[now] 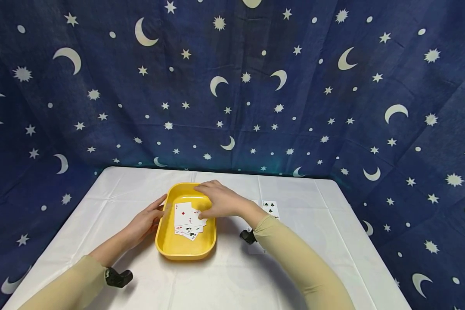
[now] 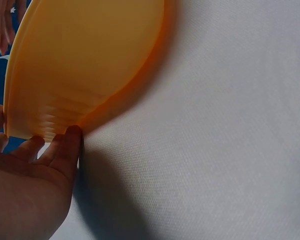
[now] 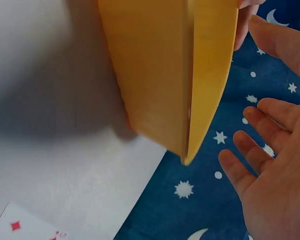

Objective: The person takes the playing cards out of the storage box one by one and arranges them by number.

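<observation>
A yellow tray [image 1: 186, 249] stands on the table with several overlapping playing cards [image 1: 190, 219] lying face up inside; an ace of diamonds shows on top. My left hand [image 1: 144, 221] is at the tray's left side, its fingertips [image 2: 65, 142] touching the outer wall in the left wrist view. Above the tray's right half is my right hand [image 1: 221, 200], fingers spread and apart, with nothing seen in its grasp. The right wrist view shows these loose fingers [image 3: 267, 132] clear of the tray's outer wall [image 3: 150, 65].
More playing cards [image 1: 270, 206] lie on the white table [image 1: 306, 215], right of the tray and partly under my right forearm. One card with red diamonds [image 3: 25, 227] appears in the right wrist view. A dark blue star-and-moon cloth [image 1: 252, 107] hangs behind the table.
</observation>
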`<state>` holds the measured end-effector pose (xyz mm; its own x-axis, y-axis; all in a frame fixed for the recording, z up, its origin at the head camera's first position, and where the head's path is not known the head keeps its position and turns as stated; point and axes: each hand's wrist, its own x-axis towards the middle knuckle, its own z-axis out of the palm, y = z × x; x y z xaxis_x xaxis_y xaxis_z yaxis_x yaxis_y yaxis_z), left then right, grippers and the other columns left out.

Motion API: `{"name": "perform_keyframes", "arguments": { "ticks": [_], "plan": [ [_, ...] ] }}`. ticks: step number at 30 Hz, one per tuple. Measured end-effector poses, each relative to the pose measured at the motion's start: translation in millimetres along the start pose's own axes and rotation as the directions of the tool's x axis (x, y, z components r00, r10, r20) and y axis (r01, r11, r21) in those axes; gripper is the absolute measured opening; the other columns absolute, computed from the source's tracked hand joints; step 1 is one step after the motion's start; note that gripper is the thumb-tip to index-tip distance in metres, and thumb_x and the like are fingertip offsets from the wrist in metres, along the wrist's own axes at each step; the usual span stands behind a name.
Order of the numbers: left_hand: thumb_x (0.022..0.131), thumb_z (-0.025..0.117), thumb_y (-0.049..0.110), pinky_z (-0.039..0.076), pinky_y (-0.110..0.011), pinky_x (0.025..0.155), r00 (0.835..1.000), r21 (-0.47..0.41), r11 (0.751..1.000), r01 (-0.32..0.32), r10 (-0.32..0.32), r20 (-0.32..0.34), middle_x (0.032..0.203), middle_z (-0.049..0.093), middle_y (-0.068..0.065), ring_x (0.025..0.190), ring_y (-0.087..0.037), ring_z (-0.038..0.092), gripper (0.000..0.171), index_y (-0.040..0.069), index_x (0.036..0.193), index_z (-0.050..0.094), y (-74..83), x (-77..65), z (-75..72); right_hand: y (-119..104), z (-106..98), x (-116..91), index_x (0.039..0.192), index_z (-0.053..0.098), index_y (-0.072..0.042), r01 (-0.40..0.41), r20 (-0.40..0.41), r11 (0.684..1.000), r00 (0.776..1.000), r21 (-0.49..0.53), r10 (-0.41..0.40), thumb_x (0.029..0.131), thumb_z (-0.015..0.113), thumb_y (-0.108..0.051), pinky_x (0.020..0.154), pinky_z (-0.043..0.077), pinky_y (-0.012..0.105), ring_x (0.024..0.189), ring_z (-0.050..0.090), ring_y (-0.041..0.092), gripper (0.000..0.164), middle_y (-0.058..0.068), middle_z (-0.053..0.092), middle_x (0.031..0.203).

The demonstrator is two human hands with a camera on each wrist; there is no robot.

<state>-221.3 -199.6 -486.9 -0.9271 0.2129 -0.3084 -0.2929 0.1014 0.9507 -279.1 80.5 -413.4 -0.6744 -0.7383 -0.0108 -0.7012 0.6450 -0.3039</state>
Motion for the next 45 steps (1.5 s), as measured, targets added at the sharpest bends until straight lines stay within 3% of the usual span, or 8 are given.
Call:
{"name": "perform_keyframes", "arguments": {
  "ticks": [13, 24, 36, 45],
  "plan": [
    [0.104, 0.045, 0.017, 0.040, -0.043, 0.113, 1.000, 0.007, 1.000, 0.008, -0.008, -0.017, 0.168, 0.016, -0.019, 0.145, -0.037, 0.038, 0.071, 0.029, 0.166, 0.013, -0.9, 0.2, 1.1, -5, 23, 35, 0.156, 0.045, -0.017, -0.069, 0.123, 0.998, 0.990, 0.005, 0.068, 0.080, 0.083, -0.051, 0.119, 0.030, 0.036, 0.144, 0.035, 0.020, 0.092, 0.000, 0.042, 0.158],
    [0.104, 0.043, 0.014, 0.036, -0.047, 0.116, 1.000, -0.006, 1.000, -0.005, 0.005, -0.003, 0.168, 0.017, -0.020, 0.146, -0.037, 0.036, 0.071, 0.028, 0.166, 0.013, -1.9, -0.5, 1.3, -5, 41, 52, 0.155, 0.047, -0.020, -0.098, 0.206, 0.990, 0.971, -0.102, 0.118, 0.074, 0.085, -0.060, 0.115, 0.036, 0.031, 0.132, 0.040, 0.015, 0.098, -0.003, 0.047, 0.149],
    [0.104, 0.044, 0.014, 0.043, -0.040, 0.111, 1.000, -0.021, 1.000, -0.018, 0.019, 0.017, 0.167, 0.019, -0.021, 0.143, -0.036, 0.040, 0.071, 0.027, 0.166, 0.012, -2.6, 0.7, 0.0, -4, 50, 61, 0.143, 0.058, -0.021, -0.085, 0.212, 0.967, 0.968, -0.241, 0.137, 0.069, 0.081, -0.071, 0.103, 0.040, 0.031, 0.114, 0.043, 0.015, 0.092, -0.005, 0.054, 0.130],
    [0.105, 0.043, 0.014, 0.042, -0.041, 0.112, 0.999, -0.025, 0.999, -0.028, 0.029, 0.027, 0.167, 0.019, -0.022, 0.143, -0.037, 0.040, 0.071, 0.028, 0.166, 0.011, -2.7, -1.0, -0.9, -6, 55, 63, 0.141, 0.061, -0.022, -0.117, 0.205, 0.954, 0.963, -0.277, 0.177, 0.070, 0.078, -0.075, 0.104, 0.039, 0.033, 0.114, 0.042, 0.016, 0.090, -0.004, 0.052, 0.130]
  ]
}}
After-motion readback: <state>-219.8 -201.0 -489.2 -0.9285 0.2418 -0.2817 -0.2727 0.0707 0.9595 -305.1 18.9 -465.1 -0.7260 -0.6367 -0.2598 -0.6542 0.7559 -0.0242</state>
